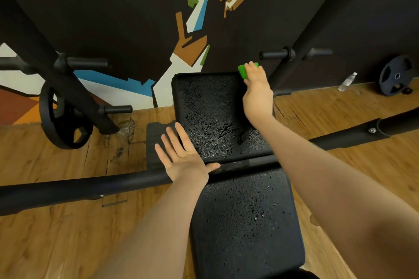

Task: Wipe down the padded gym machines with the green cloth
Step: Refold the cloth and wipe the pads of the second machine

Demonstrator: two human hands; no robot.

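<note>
A dark wall (113, 7) with an angular mural in brown, blue, white and green fills the view from 10 to 2 o'clock, and wood-plank floor (56, 233) spreads below it. A black padded bench runs from the centre down to 6 o'clock in two parts: the near pad (244, 222) and the far pad (204, 102), both speckled with wet droplets. A black steel bar (68, 188) crosses in front of the gap between them, from 8 o'clock toward 3 o'clock. A rack upright at 10 o'clock carries a black weight plate (61, 120); another plate (395, 78) leans against the wall at 2 o'clock, with a clear plastic bottle (347, 81) lying just beside it.

The left hand (183, 158) rests flat at the far pad's near left edge, fingers (167, 138) straight and spread, holding nothing. The right hand (258, 90) presses the green cloth (243, 72) onto the far pad's far right corner, at about 1 o'clock; its fingers lie over the cloth, and whether they curl round it cannot be told.

No writing or brand can be read.
</note>
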